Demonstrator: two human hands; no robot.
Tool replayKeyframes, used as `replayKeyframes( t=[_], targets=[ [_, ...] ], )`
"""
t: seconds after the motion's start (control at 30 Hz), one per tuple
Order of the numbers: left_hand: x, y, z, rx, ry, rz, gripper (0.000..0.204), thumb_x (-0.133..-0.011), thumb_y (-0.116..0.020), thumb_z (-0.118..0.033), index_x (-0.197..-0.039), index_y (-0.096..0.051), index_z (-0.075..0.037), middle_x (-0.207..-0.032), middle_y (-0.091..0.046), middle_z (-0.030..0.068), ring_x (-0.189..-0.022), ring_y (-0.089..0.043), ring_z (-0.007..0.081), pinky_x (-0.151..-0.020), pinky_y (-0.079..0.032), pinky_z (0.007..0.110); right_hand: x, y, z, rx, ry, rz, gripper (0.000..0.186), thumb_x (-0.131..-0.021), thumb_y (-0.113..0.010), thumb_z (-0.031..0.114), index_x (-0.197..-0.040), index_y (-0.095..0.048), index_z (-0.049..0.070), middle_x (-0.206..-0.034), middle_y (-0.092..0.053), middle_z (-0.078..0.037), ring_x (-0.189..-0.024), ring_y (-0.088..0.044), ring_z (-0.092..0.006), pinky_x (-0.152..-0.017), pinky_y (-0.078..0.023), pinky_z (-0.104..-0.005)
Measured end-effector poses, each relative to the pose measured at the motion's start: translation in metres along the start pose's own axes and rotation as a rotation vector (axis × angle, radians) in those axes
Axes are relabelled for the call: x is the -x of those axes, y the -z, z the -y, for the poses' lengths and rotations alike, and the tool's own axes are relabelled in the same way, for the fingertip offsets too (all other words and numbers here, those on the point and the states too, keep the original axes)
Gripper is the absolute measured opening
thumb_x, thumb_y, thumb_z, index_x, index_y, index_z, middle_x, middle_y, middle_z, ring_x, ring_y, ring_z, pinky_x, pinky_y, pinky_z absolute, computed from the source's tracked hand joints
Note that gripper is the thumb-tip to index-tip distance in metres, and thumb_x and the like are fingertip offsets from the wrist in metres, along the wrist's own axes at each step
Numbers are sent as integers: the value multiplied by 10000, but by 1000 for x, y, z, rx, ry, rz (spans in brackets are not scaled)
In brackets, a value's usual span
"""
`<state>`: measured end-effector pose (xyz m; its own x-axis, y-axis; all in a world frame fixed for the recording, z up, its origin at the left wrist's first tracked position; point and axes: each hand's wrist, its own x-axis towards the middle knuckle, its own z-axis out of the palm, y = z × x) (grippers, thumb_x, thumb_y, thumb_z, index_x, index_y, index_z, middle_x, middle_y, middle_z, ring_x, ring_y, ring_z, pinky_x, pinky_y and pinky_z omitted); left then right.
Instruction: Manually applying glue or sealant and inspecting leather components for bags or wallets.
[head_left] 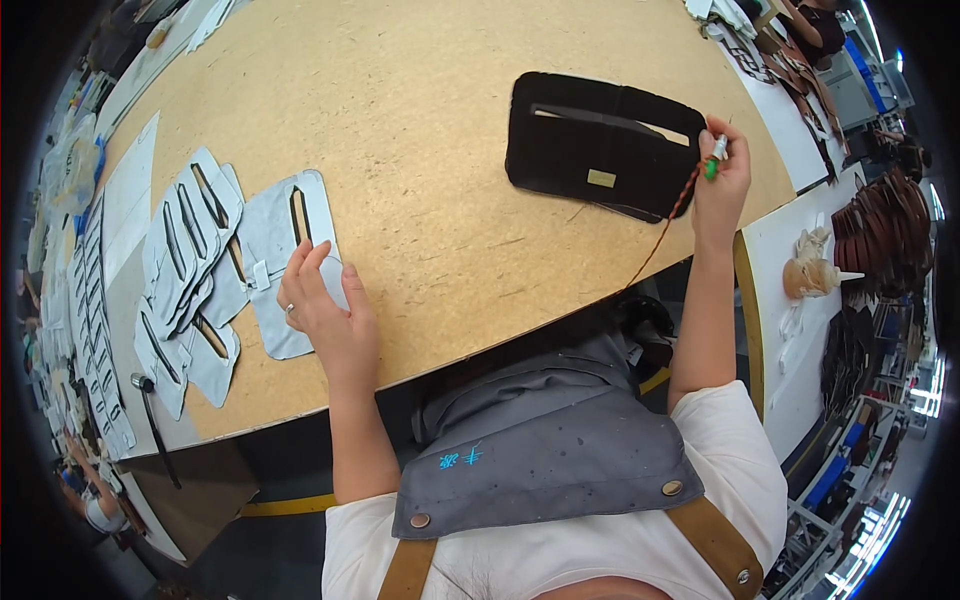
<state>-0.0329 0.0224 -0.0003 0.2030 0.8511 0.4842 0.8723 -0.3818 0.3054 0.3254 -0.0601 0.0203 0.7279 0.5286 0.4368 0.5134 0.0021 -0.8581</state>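
Observation:
My left hand, with fingers spread, rests over a pale grey flat panel with a long pointed slot. A small white tab sits by its fingertips. At the far right my right hand is closed at the right edge of a black flat panel with rounded corners, a long slit and a small gold-coloured plate. The same hand holds a small white-and-green tool. From it a twisted red-and-black cord runs down past the table's near edge. The tool's kind is unclear.
Several slotted grey panels lie in an overlapping pile at left. A black-handled hammer-like tool lies over the near left table edge. On the right side table stand a glue-stained bottle and dark brown pieces. Other people work nearby.

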Motion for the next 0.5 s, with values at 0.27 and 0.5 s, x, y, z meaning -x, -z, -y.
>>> replayKeyframes(
  t=[0.27, 0.5],
  targets=[
    [0, 33, 14, 554, 159, 456, 290, -883, -466, -37, -1170, -509, -41, -1261, -466, 166, -1078, -511, 320, -906, -399, 382, 9, 2, -15, 165, 115, 89, 228, -926, -531, 199, -1069, -561, 24, -1011, -621, -108, -952, -613, -194, -792, -487, -280],
    [-27, 27, 44, 262, -324, 385, 259, -796, -563, -21, -1047, -584, -82, -1125, -552, 56, -1023, -522, 239, -815, -384, 372, 37, -27, 37, 0, 6, 261, 244, -942, -502, 192, -1078, -588, 8, -991, -616, -103, -854, -598, -129, -765, -467, -246]
  ],
)
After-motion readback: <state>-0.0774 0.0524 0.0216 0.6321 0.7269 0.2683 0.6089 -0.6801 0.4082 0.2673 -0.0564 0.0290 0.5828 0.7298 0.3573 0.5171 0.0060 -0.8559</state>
